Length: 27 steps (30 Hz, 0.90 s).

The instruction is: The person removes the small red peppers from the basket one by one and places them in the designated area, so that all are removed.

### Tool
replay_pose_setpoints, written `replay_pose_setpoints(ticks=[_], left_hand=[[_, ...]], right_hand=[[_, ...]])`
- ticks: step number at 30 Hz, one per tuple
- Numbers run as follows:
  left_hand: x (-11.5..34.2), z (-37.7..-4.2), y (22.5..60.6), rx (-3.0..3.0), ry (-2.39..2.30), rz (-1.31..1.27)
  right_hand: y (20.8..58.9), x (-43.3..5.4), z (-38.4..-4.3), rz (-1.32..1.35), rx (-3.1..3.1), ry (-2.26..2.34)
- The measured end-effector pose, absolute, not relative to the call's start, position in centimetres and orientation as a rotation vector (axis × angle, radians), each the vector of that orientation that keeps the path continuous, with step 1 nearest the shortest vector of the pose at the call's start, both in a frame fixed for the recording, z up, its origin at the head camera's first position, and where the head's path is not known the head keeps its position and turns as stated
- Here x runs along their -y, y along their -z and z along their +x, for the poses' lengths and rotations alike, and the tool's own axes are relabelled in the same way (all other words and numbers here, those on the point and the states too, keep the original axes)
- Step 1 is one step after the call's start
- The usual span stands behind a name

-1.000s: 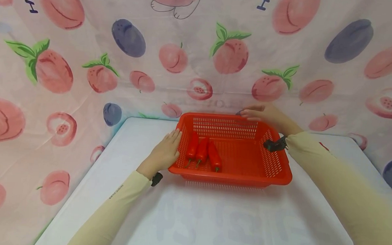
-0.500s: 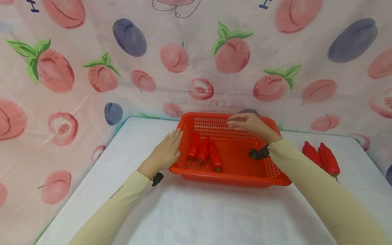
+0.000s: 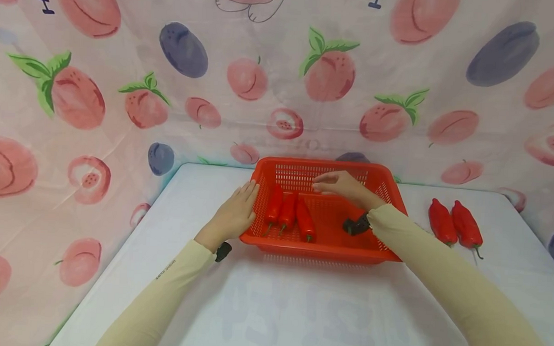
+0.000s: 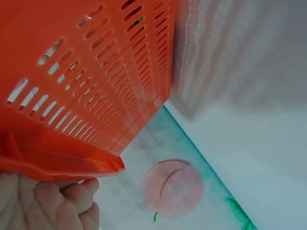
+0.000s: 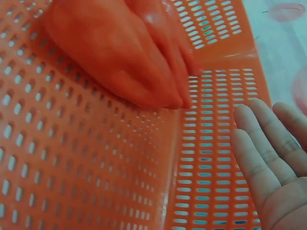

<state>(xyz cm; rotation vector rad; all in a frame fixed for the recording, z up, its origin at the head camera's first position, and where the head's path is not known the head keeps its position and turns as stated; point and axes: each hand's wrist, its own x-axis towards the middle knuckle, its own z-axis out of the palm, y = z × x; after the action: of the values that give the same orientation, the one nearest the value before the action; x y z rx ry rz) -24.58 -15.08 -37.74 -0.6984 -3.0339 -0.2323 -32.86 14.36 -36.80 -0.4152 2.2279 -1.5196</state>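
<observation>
While the left grip [image 3: 233, 212] is lying straight-fingered against the basket [image 3: 320, 250], touching its left rim without clasping, the right grip [image 3: 342, 188] is hovering over the interior, fingers extended, holding nothing. Three red peppers [image 3: 288, 214] are lying inside at left. Right sleeve [image 3: 447, 281] is hiding the front right corner. Basket floor is stretching rightward; two loose peppers [image 3: 467, 225] are resting on the counter [image 3: 299, 311] beyond

On the fruit-print cloth [image 3: 263, 45], cut-off dark letters [image 3: 47, 4] are reading "Ha" at upper left and "H" at upper right; faint lettering [image 3: 301, 143] lower down and the left sleeve's [image 3: 144, 303] small print [image 3: 165, 270] are appearing illegible.
</observation>
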Motion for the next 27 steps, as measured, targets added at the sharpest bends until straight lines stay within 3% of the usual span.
replay_pose_setpoints(ticks=[27], left_hand=[[14.9, -24.7, 37.7, 3.045, 0.245, -0.677]], right_hand=[[39.3, -14.0, -32.7, -0.357, -2.274, 1.350]])
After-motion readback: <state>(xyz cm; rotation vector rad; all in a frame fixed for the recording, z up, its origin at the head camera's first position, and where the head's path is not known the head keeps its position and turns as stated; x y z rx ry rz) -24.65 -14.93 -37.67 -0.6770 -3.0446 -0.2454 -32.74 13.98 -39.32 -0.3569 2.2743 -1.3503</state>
